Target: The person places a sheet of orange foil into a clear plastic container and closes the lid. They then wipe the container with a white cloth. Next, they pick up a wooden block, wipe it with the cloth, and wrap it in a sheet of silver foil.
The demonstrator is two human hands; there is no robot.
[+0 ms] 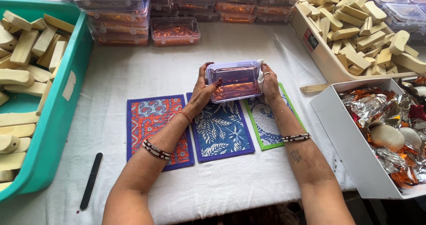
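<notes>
White cloth (248, 180) covers the whole worktable, and I read it left to right from where I stand. At nine o'clock a teal crate (66, 105) holds pale wooden blocks (26, 74); a black nail file (91, 180) lies on the cloth just beside its corner, near seven. At centre three printed fabric mats (153, 118) lie side by side under the forearms. Above them, at about twelve, both hands hold a clear lidded box (234, 80) with coppery foil inside, lifted and tilted toward the person.

Her left hand (202, 91) cups the box's left end, thumb curled over the lid. Her right hand (269, 83) grips the right end, fingers pressed flat against the side. To seat the lid well, I judge each thumb should press near a corner while the fingers brace underneath, working round the rim evenly so the thin plastic does not buckle.

Stacks of similar filled boxes (117, 16) line the far edge from eleven to one. At two o'clock sits a tray of more blocks (355, 25), and at four a white carton (350, 136) of crumpled foil.
</notes>
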